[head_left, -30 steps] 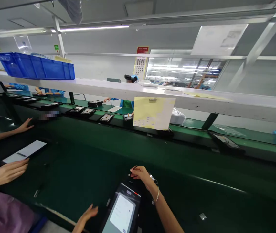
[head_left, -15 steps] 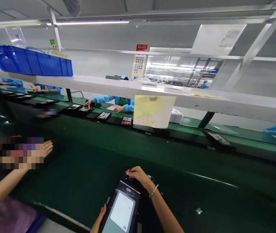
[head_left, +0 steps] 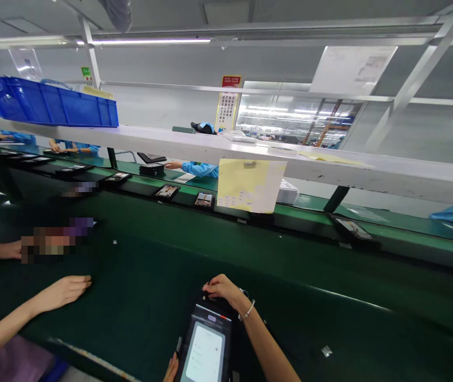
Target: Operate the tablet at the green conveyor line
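Green conveyor belt (head_left: 290, 265), white overhead shelf (head_left: 171, 139), blue crate (head_left: 47, 103) on shelf at 10 o'clock. Black-framed phone (head_left: 206, 345), pale lit screen, on belt at 6 o'clock. Right hand (head_left: 221, 287) curled over top edge, gripping; left hand (head_left: 172, 369) at lower-left edge, cut off, grip unclear.

handheld device (head_left: 206, 345) on conveyor belt (head_left: 302, 313) | trays (head_left: 204, 199) behind it | shelf (head_left: 369, 175) above trays | crate (head_left: 47, 103) on shelf
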A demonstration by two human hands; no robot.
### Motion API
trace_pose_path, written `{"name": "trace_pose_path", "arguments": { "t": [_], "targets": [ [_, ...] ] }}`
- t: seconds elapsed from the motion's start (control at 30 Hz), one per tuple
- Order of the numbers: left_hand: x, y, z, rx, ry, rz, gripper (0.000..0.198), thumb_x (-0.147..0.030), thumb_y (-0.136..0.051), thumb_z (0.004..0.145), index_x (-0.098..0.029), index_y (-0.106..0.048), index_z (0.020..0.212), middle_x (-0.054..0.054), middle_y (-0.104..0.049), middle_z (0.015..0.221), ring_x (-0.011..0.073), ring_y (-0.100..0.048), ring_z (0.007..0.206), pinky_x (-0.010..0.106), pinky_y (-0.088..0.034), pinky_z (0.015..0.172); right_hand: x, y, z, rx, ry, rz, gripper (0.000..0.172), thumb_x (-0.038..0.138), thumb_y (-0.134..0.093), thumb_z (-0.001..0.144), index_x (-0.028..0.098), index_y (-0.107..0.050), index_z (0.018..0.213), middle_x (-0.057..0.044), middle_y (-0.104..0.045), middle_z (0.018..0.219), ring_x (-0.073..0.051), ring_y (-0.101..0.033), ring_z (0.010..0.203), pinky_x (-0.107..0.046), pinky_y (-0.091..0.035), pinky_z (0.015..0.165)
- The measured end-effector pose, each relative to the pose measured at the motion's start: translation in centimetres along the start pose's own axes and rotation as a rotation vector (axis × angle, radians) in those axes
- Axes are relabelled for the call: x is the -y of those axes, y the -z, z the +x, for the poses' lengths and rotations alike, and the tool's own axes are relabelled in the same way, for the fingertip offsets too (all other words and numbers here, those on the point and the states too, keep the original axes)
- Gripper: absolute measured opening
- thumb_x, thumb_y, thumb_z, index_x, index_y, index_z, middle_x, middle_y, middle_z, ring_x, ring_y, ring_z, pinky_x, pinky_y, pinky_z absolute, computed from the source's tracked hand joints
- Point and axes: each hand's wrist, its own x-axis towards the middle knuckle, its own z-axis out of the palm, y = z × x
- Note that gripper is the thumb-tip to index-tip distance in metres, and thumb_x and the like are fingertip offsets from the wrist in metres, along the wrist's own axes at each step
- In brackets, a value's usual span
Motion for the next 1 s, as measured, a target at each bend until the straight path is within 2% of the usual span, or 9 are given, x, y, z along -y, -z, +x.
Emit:
{"name": "trace_pose_path", "arguments": {
  "t": [0.13,0.3,0.43,0.53,0.6,0.77,0.83,0.9,1.0],
  "targets": [
    [1.4,0.7,0.5,0.024,0.043,-0.025,0.035,-0.044,-0.073,0.054,-0.033,-0.062,0.085,0.000,-0.072,0.092,0.0325,-0.010,0.154,0.059,-0.026,0.116,-0.1,0.0,-0.3,0.005,-0.006,0.001,0.018,0.025,-0.074,0.094,0.014,-0.066,0.082,-0.002,-0.071,0.096,-0.018,-0.069,0.091,-0.038,-0.058,0.087],
    [1.4,0.5,1.0,0.022,0.074,-0.055,0.052,-0.052,-0.084,0.046,-0.031,-0.062,0.089,0.006,-0.068,0.100,0.0328,-0.005,0.157,0.057,-0.051,0.101,-0.1,0.3,-0.7,0.017,-0.020,0.016,0.016,0.023,-0.073,0.094,0.013,-0.066,0.083,-0.002,-0.071,0.096,-0.018,-0.069,0.091,-0.038,-0.059,0.086],
    [1.1,0.2,0.8,0.064,0.104,-0.080,0.038,-0.055,-0.071,0.063,-0.029,-0.067,0.091,0.004,-0.070,0.091,0.0278,0.001,0.155,0.045,-0.061,0.080,-0.1,0.1,-0.5,-0.001,-0.030,0.015,0.018,0.025,-0.072,0.095,0.014,-0.066,0.083,-0.002,-0.071,0.096,-0.017,-0.069,0.089,-0.037,-0.059,0.084],
    [1.0,0.1,0.7,0.093,0.103,-0.091,0.029,-0.049,-0.060,0.073,-0.028,-0.070,0.090,0.001,-0.074,0.091,0.0241,0.008,0.151,0.033,-0.059,0.064,0.0,-0.2,-0.2,-0.014,-0.032,-0.002,0.018,0.026,-0.072,0.095,0.014,-0.066,0.083,-0.002,-0.071,0.095,-0.017,-0.069,0.089,-0.037,-0.059,0.084],
    [1.0,0.1,0.7,0.108,0.099,-0.083,0.030,-0.049,-0.056,0.076,-0.028,-0.071,0.090,0.000,-0.074,0.090,0.0233,0.013,0.148,0.030,-0.058,0.060,0.0,-0.3,-0.2,-0.014,-0.032,-0.023,0.018,0.027,-0.072,0.095,0.014,-0.066,0.084,-0.002,-0.071,0.095,-0.018,-0.069,0.089,-0.037,-0.059,0.084],
    [1.4,0.4,0.8,0.139,0.048,0.007,0.035,-0.048,-0.064,0.070,-0.026,-0.073,0.096,0.003,-0.075,0.097,0.0260,0.016,0.149,0.041,-0.062,0.074,0.0,-0.3,-0.3,-0.001,-0.024,-0.091,0.019,0.028,-0.072,0.095,0.014,-0.066,0.085,-0.003,-0.071,0.097,-0.018,-0.069,0.089,-0.037,-0.059,0.084],
    [1.5,0.3,0.7,0.134,0.003,0.064,0.039,-0.047,-0.069,0.065,-0.025,-0.073,0.098,0.004,-0.075,0.101,0.0319,0.004,0.153,0.051,-0.060,0.088,0.1,-0.5,-0.1,0.000,-0.026,-0.142,0.020,0.030,-0.071,0.096,0.014,-0.066,0.085,-0.002,-0.071,0.093,-0.017,-0.069,0.085,-0.035,-0.059,0.080],
    [1.1,0.1,0.4,0.131,-0.059,0.133,0.044,-0.044,-0.075,0.060,-0.026,-0.073,0.100,0.003,-0.076,0.104,0.0395,-0.015,0.154,0.059,-0.049,0.105,0.2,-0.8,0.1,-0.010,-0.028,-0.211,0.021,0.030,-0.071,0.096,0.014,-0.066,0.084,0.000,-0.069,0.086,-0.016,-0.068,0.078,-0.033,-0.058,0.075],
    [-0.4,-0.6,-0.6,0.133,-0.165,0.220,0.047,-0.037,-0.085,0.055,-0.032,-0.074,0.101,-0.004,-0.075,0.114,0.0411,-0.037,0.148,0.055,-0.029,0.124,0.6,-1.5,0.2,-0.041,-0.018,-0.319,0.023,0.031,-0.072,0.095,0.014,-0.066,0.082,0.002,-0.066,0.080,-0.015,-0.066,0.073,-0.031,-0.058,0.071]
  ]
}}
